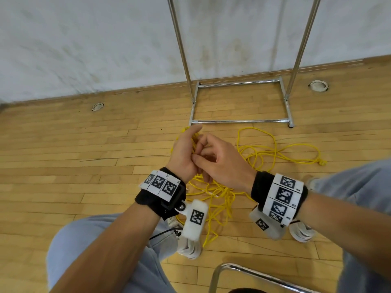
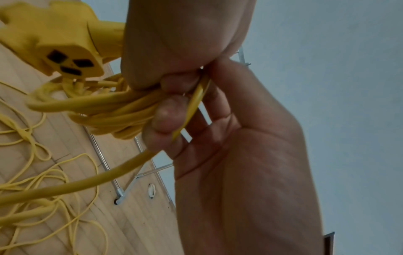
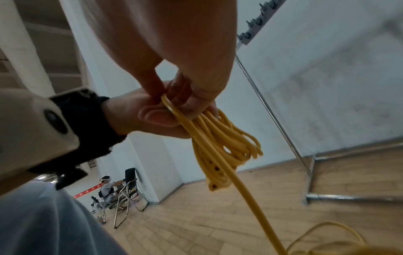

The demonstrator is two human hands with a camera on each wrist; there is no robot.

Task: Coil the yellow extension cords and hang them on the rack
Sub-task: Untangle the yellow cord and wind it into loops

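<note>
My left hand and right hand meet at frame centre in the head view, above the loose yellow extension cord sprawled on the wood floor, lower right of the metal rack. Left hand clamps a bundle of coiled loops; right-hand fingers pinch one strand against that bundle. The socket end sits upper left in the left-wrist view. Cord looks rubbery, limp and light, springy enough to unwind if grip loosens. I judge the best hold is across all loops at one point. Thin, uniform yellow jacket; it may be knotted at the far right end, but that is too small to confirm.
</note>
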